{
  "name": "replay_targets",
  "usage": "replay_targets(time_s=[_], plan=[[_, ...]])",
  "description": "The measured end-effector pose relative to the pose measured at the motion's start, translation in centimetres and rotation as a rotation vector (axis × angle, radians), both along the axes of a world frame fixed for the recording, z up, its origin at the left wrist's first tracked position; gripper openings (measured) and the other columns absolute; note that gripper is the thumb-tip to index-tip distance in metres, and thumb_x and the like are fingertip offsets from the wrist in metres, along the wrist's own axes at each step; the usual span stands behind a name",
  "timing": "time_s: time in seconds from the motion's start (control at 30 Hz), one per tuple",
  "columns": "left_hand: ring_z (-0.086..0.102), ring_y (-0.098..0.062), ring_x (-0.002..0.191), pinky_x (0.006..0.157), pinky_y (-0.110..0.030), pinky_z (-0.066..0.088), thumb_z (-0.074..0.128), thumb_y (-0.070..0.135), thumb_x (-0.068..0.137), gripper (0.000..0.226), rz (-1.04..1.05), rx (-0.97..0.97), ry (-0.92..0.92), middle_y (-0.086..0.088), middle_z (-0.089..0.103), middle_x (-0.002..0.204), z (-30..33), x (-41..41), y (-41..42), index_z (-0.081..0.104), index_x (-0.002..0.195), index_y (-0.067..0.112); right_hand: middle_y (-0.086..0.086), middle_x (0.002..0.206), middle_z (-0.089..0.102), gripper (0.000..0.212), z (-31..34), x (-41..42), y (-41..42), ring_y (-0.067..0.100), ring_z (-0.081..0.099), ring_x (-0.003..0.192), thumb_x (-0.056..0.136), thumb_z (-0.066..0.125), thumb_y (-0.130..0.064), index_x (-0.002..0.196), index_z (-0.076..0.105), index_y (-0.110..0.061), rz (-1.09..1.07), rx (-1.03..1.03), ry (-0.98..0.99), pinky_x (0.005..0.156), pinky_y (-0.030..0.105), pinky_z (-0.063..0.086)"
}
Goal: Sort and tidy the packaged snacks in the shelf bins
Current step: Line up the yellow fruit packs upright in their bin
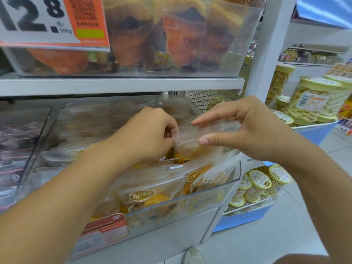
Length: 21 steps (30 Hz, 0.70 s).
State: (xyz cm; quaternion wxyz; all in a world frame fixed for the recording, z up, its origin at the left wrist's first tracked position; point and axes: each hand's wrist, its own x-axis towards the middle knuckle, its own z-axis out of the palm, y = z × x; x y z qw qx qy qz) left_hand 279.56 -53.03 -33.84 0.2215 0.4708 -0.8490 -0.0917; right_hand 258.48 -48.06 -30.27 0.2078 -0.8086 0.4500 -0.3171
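A clear plastic bin [215, 184] on the lower shelf holds several clear pouches of yellow dried fruit [152, 189]. Above its back half, both hands hold one clear snack pouch [198, 136] by its top edge. My left hand [150, 134] has its fingers curled round the pouch's left end. My right hand [247, 128] pinches the right part between thumb below and straight fingers above. The lower part of the pouch, with yellow fruit, dips among the other pouches.
A clear bin of orange snack bags [171, 39] stands on the upper shelf [122, 84], with a price sign [38, 21] at left. A neighbouring bin [17, 141] lies left. Tubs of biscuit sticks [312, 100] fill a blue stand at right. A shoe [193, 257] shows below.
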Motion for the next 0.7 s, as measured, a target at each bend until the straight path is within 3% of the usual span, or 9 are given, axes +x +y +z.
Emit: replay_targets(time_s=[0.07, 0.13, 0.27, 0.4, 0.5, 0.57, 0.7], plan=[[0.062, 0.001, 0.073, 0.066, -0.016, 0.046, 0.075, 0.025, 0.082, 0.006, -0.010, -0.001, 0.003, 0.014, 0.068, 0.074, 0.5, 0.5, 0.4, 0.072, 0.080, 0.029, -0.013, 0.081, 0.076, 0.019, 0.4, 0.7, -0.1, -0.006, 0.069, 0.081, 0.072, 0.086, -0.023, 0.090, 0.080, -0.025, -0.026, -0.062, 0.063, 0.075, 0.007, 0.050], [0.059, 0.003, 0.074, 0.069, -0.018, 0.047, 0.079, 0.034, 0.075, 0.008, -0.030, 0.014, -0.028, 0.014, 0.066, 0.074, 1.0, 1.0, 1.1, 0.071, 0.076, 0.030, -0.014, 0.074, 0.073, 0.016, 0.8, 1.1, -0.6, -0.006, 0.067, 0.075, 0.072, 0.088, -0.020, 0.078, 0.076, -0.029, -0.083, -0.085, 0.208, 0.070, 0.007, 0.049], [0.052, -0.003, 0.082, 0.071, -0.028, 0.042, 0.078, 0.058, 0.071, 0.024, 0.003, 0.009, -0.187, 0.017, 0.054, 0.083, 0.8, 1.7, 2.2, 0.074, 0.079, 0.035, -0.008, 0.076, 0.068, 0.025, 0.5, 1.4, -1.6, 0.011, 0.063, 0.079, 0.070, 0.089, -0.020, 0.074, 0.065, -0.025, -0.196, -0.044, 0.535, 0.076, 0.032, 0.054], [0.050, -0.007, 0.080, 0.070, -0.029, 0.041, 0.079, 0.050, 0.076, 0.016, -0.012, 0.010, -0.241, 0.016, 0.046, 0.081, 0.8, 1.5, 2.2, 0.076, 0.077, 0.035, 0.002, 0.080, 0.072, 0.021, 0.0, 1.6, -2.4, 0.022, 0.065, 0.084, 0.069, 0.090, -0.024, 0.078, 0.072, -0.018, -0.241, -0.017, 0.618, 0.079, 0.038, 0.055], [0.056, -0.008, 0.081, 0.075, -0.034, 0.051, 0.079, 0.044, 0.079, 0.015, -0.040, 0.029, -0.287, 0.018, 0.053, 0.084, 1.1, 1.3, 2.3, 0.072, 0.072, 0.033, 0.012, 0.076, 0.069, 0.027, -0.9, 1.6, -3.3, 0.023, 0.062, 0.074, 0.065, 0.093, -0.021, 0.075, 0.072, -0.009, -0.280, 0.016, 0.646, 0.072, 0.042, 0.058], [0.061, -0.007, 0.078, 0.076, -0.035, 0.054, 0.080, 0.040, 0.079, 0.015, -0.031, 0.072, -0.305, 0.018, 0.061, 0.082, 1.4, 1.7, 2.3, 0.071, 0.069, 0.033, 0.012, 0.076, 0.068, 0.024, -1.6, 2.0, -3.9, 0.028, 0.066, 0.077, 0.064, 0.093, -0.017, 0.074, 0.073, -0.009, -0.299, 0.065, 0.637, 0.071, 0.039, 0.059], [0.063, -0.003, 0.076, 0.076, -0.034, 0.055, 0.080, 0.040, 0.079, 0.017, -0.014, 0.169, -0.304, 0.015, 0.069, 0.078, 1.7, 2.6, 2.3, 0.072, 0.066, 0.035, 0.008, 0.073, 0.068, 0.017, -2.5, 2.2, -4.6, 0.017, 0.064, 0.070, 0.066, 0.090, -0.010, 0.074, 0.075, -0.011, -0.286, 0.084, 0.632, 0.066, 0.033, 0.057]])
